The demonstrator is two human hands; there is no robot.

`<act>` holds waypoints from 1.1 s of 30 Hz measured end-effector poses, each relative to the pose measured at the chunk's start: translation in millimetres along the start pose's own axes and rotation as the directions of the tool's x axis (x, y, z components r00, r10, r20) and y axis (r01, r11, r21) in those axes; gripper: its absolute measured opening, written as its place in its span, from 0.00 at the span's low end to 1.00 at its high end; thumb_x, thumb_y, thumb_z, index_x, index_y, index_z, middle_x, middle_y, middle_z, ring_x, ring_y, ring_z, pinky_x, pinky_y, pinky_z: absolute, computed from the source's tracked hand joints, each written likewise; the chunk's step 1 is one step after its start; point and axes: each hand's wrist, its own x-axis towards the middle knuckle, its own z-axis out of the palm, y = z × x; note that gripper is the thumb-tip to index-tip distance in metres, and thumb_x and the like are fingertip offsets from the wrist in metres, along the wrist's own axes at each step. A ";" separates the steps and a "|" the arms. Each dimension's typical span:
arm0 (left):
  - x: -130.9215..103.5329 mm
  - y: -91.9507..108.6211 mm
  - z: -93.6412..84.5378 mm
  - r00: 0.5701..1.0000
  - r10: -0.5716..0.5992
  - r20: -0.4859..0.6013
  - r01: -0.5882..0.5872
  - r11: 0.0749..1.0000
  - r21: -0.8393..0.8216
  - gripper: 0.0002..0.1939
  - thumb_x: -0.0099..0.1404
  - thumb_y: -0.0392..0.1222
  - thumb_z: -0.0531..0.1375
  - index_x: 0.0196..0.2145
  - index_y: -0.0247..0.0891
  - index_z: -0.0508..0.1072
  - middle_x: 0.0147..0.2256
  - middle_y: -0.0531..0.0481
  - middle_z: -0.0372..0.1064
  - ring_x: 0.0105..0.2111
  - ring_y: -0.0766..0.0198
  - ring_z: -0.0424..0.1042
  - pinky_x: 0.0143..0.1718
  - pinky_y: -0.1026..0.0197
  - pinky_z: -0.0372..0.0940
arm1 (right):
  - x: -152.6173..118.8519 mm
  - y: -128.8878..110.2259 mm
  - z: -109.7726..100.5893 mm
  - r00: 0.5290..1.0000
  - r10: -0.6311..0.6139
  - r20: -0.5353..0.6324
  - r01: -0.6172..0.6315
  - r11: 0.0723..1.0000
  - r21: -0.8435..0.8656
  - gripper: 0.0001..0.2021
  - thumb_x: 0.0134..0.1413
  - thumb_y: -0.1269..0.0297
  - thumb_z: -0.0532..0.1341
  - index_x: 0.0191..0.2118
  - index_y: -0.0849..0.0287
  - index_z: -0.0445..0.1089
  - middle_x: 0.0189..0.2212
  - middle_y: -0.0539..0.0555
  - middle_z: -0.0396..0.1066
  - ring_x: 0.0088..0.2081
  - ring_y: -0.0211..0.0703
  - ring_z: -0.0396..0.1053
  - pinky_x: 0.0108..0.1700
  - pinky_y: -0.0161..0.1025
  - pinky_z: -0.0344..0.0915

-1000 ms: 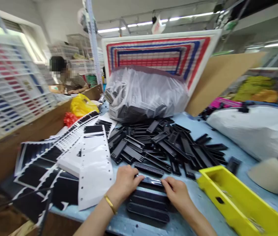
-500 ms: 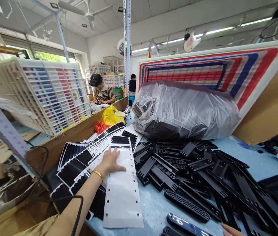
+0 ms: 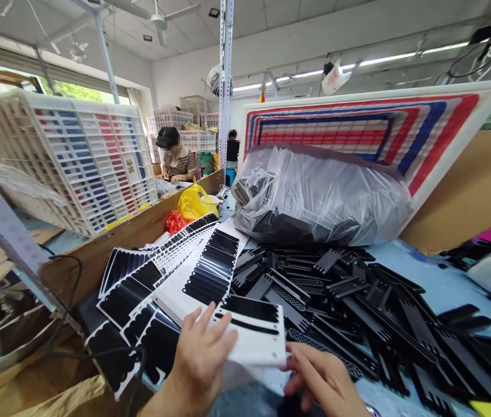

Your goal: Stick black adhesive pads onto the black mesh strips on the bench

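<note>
A white sheet of black strip stickers (image 3: 252,347) is bent over close to me, much of its white backing bare. My left hand (image 3: 202,362) lies on its left side, fingers spread, the thumb side partly hidden. At the sheet's lower right corner, my right hand (image 3: 321,379) has its thumb and fingers closed on the edge. Under and beyond lie more sticker sheets (image 3: 213,263), with rows of black strips. Right of the hands is a heap of black plastic parts (image 3: 358,313), some with toothed ends, some with a mesh pattern.
Behind the heap, a clear plastic bag (image 3: 323,197) of dark parts leans by a striped crate (image 3: 440,127). A wooden board (image 3: 141,231) edges the table on the left, with a white crate (image 3: 93,162) beyond. One person (image 3: 178,162) sits farther back; a black cable (image 3: 78,284) hangs at left.
My left hand has drawn the sheet toward me and bent it, uncovering another sticker sheet. My right hand has come in from the lower right to its corner.
</note>
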 end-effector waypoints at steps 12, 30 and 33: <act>9.4 6.4 -43.2 0.540 -0.747 0.388 0.766 0.245 -0.594 0.23 0.59 0.51 0.64 0.50 0.38 0.76 0.48 0.38 0.75 0.49 0.49 0.74 0.50 0.53 0.69 | -2.1 -11.9 6.7 0.992 0.095 0.079 -0.122 0.864 0.488 0.21 0.45 0.53 0.73 0.43 0.60 0.79 0.35 0.61 0.78 0.34 0.51 0.76 0.38 0.42 0.72; 28.3 15.0 -25.2 0.125 -0.743 0.658 0.590 -0.477 -0.651 0.19 0.39 0.49 0.74 0.23 0.33 0.75 0.17 0.55 0.66 0.18 0.71 0.63 0.20 0.69 0.59 | -1.0 14.5 0.3 0.972 0.137 -0.192 -0.096 0.974 0.208 0.24 0.36 0.49 0.73 0.36 0.63 0.78 0.26 0.58 0.77 0.28 0.48 0.74 0.28 0.38 0.70; 23.8 12.8 -25.4 0.150 -0.750 0.645 0.603 -0.448 -0.660 0.19 0.41 0.48 0.73 0.27 0.33 0.76 0.19 0.54 0.68 0.19 0.69 0.66 0.23 0.67 0.62 | -3.6 11.5 -5.8 0.958 0.005 -0.285 -0.025 0.997 -0.068 0.17 0.41 0.50 0.69 0.31 0.61 0.77 0.21 0.54 0.74 0.23 0.45 0.70 0.25 0.38 0.68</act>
